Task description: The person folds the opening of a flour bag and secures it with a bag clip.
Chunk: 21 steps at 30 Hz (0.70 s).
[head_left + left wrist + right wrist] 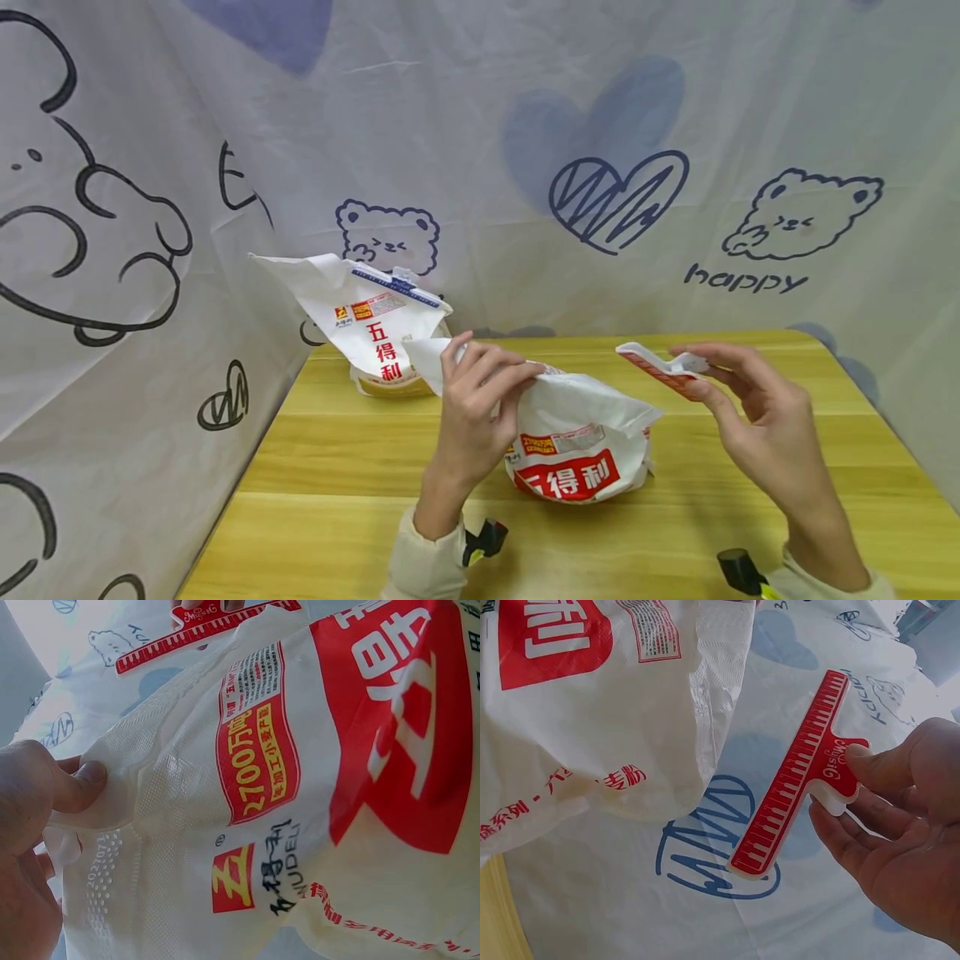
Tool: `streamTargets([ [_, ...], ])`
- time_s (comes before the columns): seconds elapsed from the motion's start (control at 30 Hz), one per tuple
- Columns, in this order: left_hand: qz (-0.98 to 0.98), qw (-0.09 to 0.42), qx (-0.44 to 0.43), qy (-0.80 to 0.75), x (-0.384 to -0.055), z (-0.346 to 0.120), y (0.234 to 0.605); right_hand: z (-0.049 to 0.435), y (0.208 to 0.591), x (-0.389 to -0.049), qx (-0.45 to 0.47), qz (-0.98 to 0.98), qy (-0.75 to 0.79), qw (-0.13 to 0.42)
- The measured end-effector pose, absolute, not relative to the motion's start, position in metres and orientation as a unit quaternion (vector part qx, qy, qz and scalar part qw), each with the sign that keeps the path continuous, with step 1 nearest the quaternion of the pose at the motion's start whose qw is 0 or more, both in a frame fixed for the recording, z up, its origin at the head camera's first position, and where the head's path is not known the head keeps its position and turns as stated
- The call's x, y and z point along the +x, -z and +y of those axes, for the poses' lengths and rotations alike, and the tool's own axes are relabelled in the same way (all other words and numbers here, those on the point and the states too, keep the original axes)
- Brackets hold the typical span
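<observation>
A white flour bag (577, 433) with a red printed band stands on the wooden table, its top edge pulled up and folded over. My left hand (480, 400) pinches that top edge at its left end, thumb on the near face in the left wrist view. To the right of the bag, my right hand (772, 433) holds a red and white bag clip (799, 780) by its handles, between thumb and fingers. The clip is long, with a piano-key pattern along its bar, and is held apart from the bag, near its upper right corner.
A second white flour bag (386, 333) stands at the back left, a blue and white clip (397, 285) across its folded top. The wooden table (315, 500) meets a printed cloth backdrop (480, 150) behind and on the left.
</observation>
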<state>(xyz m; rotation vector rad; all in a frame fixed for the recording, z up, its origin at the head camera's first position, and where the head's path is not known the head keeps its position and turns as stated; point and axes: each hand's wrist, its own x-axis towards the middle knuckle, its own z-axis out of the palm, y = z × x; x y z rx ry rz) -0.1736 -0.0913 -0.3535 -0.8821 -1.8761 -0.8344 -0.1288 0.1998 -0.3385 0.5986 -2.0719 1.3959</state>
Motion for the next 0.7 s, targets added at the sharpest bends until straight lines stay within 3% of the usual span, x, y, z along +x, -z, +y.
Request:
streamTargets([
  [0.17, -0.755, 0.438, -0.355, 0.334, -0.1732, -0.0912, 0.3528, 0.1969, 0.3380, -0.1283, 0.219, -0.768, -0.533, 0.281],
  [0.7, -0.755, 0.443, -0.351, 0.333, -0.1736, -0.0900, 0.3531, 0.1895, 0.3439, -0.1316, 0.219, -0.743, -0.528, 0.348],
])
